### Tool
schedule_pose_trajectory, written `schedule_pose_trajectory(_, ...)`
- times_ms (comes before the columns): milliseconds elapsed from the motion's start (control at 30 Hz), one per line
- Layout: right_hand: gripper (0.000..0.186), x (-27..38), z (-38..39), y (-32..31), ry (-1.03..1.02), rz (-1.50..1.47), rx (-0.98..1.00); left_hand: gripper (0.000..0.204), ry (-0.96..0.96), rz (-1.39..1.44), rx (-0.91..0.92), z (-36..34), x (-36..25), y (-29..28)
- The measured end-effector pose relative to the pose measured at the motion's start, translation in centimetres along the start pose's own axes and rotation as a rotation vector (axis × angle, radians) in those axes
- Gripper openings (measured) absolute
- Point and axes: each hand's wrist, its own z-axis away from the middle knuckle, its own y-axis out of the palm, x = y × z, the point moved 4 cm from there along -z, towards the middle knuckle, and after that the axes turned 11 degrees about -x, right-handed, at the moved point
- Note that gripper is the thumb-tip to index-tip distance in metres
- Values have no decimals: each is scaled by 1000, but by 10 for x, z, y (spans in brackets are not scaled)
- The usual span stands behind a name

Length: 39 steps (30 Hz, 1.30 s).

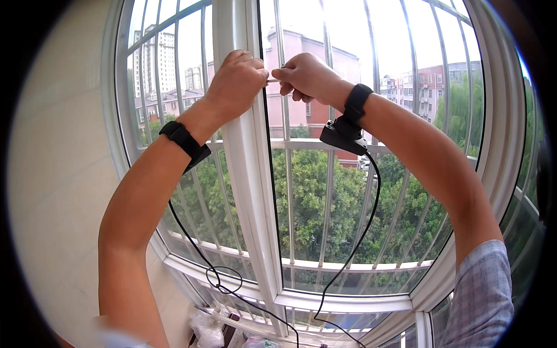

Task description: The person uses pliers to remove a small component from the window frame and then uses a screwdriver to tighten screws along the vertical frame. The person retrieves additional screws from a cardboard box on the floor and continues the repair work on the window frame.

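Both my hands are raised in front of the white window frame (243, 174), close together at its upright post. My left hand (238, 81) is closed against the post, its fingertips turned toward the right hand; whatever is inside it is hidden. Just right of it, my right hand (307, 76) pinches with thumb and forefinger. A thin metal rod (272, 80) shows in the narrow gap between the hands. Its ends are covered by the fingers, so I cannot tell its kind.
Metal bars (329, 209) stand outside the glass, with trees and buildings beyond. Each wrist wears a black strap (181, 139) with a small device, and black cables (377, 191) hang down from them. Plastic bags (207, 330) lie low by the sill. A pale wall (58, 174) is left.
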Motion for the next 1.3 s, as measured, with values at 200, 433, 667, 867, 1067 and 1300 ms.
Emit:
schedule_pose_trajectory(200,37,-5,20,-5,-843,420,-369,7,-2,-5,13,3,0,-3)
schedule_pose_trajectory(433,16,0,9,-1,-1027,598,-298,8,-23,-21,38,0,-2,-3)
schedule_pose_trajectory(667,16,2,5,-1,-1057,670,-250,6,8,-20,5,2,1,-3)
schedule_pose_trajectory(867,21,-3,3,3,-985,729,-251,6,4,-29,5,3,1,0)
schedule_pose_trajectory(1067,36,-10,3,11,-815,569,-303,7,46,-43,-30,6,5,2)
schedule_pose_trajectory(1300,38,-9,5,15,-10,155,-46,7,36,-62,14,3,6,6)
